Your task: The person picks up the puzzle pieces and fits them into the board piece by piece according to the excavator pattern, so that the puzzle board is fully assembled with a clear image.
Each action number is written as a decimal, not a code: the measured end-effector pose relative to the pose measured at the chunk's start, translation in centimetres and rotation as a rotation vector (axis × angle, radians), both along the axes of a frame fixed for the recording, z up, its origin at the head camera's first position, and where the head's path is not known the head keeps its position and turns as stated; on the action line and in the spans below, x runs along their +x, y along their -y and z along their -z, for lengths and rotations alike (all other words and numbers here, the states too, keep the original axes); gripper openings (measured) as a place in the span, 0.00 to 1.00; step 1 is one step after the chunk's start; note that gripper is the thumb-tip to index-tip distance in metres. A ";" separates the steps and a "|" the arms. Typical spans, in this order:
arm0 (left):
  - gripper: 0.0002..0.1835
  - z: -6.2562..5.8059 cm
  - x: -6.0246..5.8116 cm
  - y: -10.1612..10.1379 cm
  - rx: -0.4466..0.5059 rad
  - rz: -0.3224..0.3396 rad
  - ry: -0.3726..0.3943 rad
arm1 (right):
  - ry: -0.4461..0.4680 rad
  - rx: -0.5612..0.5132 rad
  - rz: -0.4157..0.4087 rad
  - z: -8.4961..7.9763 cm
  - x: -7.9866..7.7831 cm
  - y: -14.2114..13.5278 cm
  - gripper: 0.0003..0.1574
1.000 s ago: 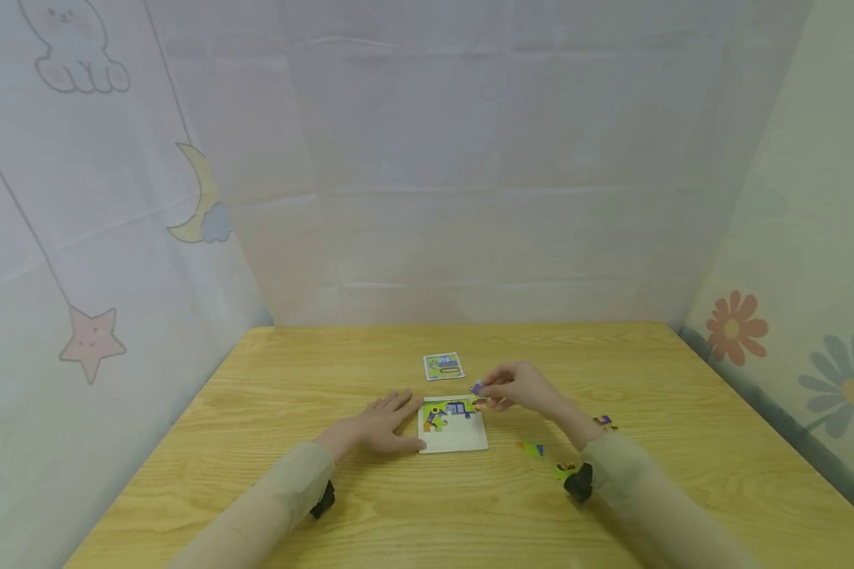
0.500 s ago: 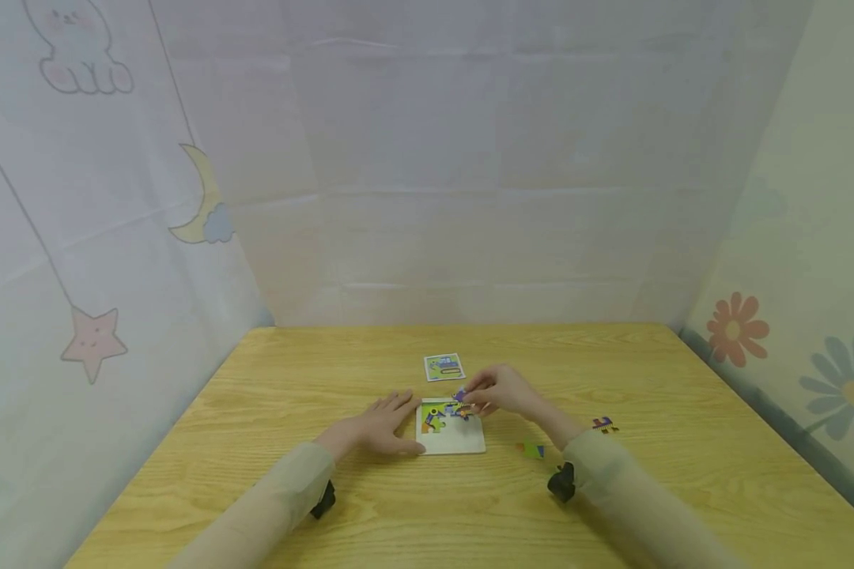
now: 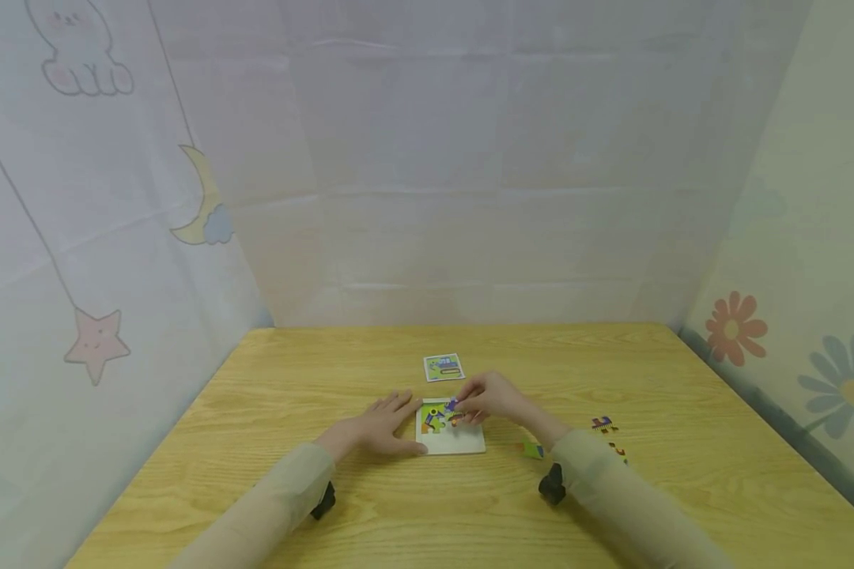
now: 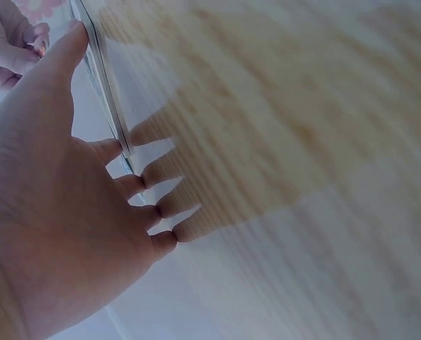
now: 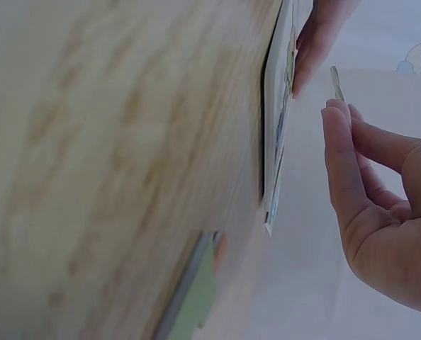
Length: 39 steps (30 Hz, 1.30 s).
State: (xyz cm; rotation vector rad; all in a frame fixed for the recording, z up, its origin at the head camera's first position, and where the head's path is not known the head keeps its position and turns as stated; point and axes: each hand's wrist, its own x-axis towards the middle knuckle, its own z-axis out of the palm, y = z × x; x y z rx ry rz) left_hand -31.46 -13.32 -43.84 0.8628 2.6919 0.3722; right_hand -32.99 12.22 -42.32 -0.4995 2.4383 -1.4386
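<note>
A puzzle piece (image 5: 337,83) is pinched between the thumb and fingertips of my right hand (image 3: 489,397), raised over the shallow puzzle tray (image 3: 464,442). Upper and left parts of the tray hold joined pieces (image 3: 434,419) with a green, blue and orange vehicle picture; the lower right shows bare white. My left hand (image 3: 380,431) lies with fingers straight and spread, thumb and index finger at the tray's left edge. In the left wrist view its fingertips (image 4: 165,241) touch the table. My right fingers hide the tray's upper right corner.
A square picture card (image 3: 444,367) lies behind the tray. To the right are loose pieces: a green and orange one (image 3: 532,450), a purple and black striped one (image 3: 603,424) and another (image 3: 618,452) partly behind the right sleeve. Cloth walls surround the wooden table (image 3: 313,348).
My right hand has moved left with the puzzle piece, from the tray's right edge to over the joined pieces. A loose piece has come out from behind the right forearm. The left hand stays put.
</note>
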 end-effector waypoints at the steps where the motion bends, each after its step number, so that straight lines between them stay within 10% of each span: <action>1: 0.49 0.0 0.0 0.0 0.001 0.000 0.000 | 0.000 0.001 0.002 0.2 0.0 0.1 0.11; 39: 0.50 0.3 -0.1 0.1 0.011 -0.007 -0.005 | 0.086 0.144 0.041 0.7 0.4 2.0 0.05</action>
